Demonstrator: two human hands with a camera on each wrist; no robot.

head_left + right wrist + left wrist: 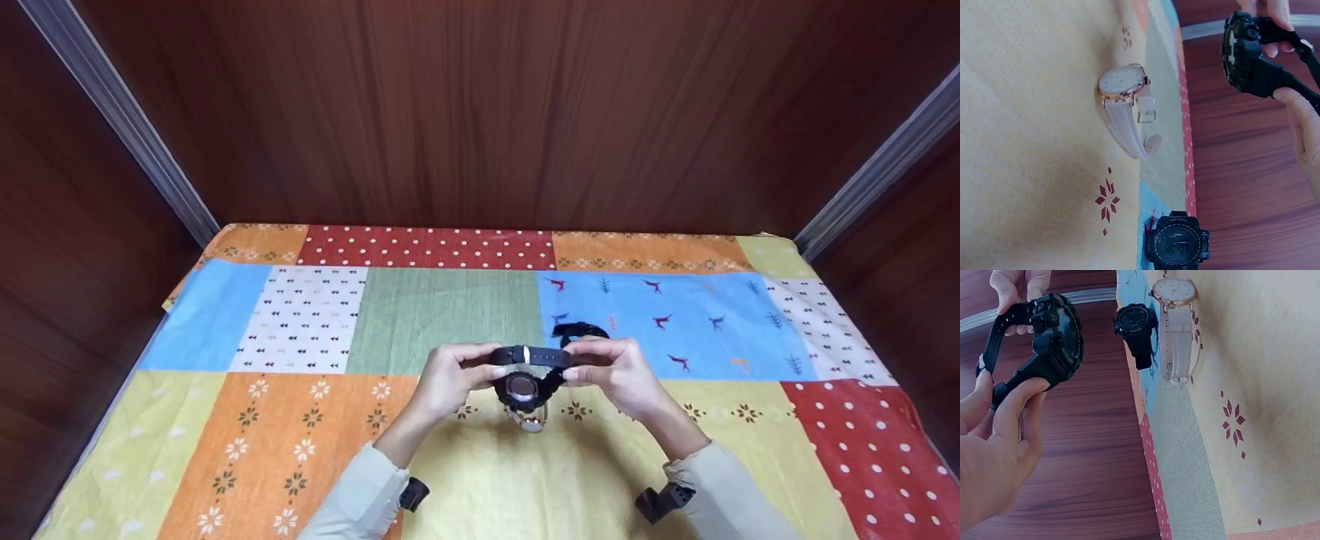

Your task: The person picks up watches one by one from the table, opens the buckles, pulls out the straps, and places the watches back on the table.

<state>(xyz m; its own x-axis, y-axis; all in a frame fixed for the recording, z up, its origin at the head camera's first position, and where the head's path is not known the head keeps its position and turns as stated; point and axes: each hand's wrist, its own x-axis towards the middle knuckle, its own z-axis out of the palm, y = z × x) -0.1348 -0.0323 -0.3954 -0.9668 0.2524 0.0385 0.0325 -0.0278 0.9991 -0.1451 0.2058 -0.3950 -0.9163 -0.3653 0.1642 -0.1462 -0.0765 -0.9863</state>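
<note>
Between my two hands a black digital watch (521,387) is held up over the table, its strap bent into a loop with the buckle side on top in the head view. My left hand (450,375) pinches the strap at one side, thumb and fingers on the band. From the other side my right hand (619,369) grips the same strap. Below it lies a white-strapped wristwatch (1176,332) with a rose-gold case and white dial. A second black digital watch (1178,243) rests farther back, partly behind my right hand in the head view.
A patchwork-patterned cloth (480,480) covers the table. Dark wood panels (465,112) rise behind it and at both sides, with metal strips (127,120) at the corners. Black bands with small devices (664,501) sit on both wrists over pale sleeves.
</note>
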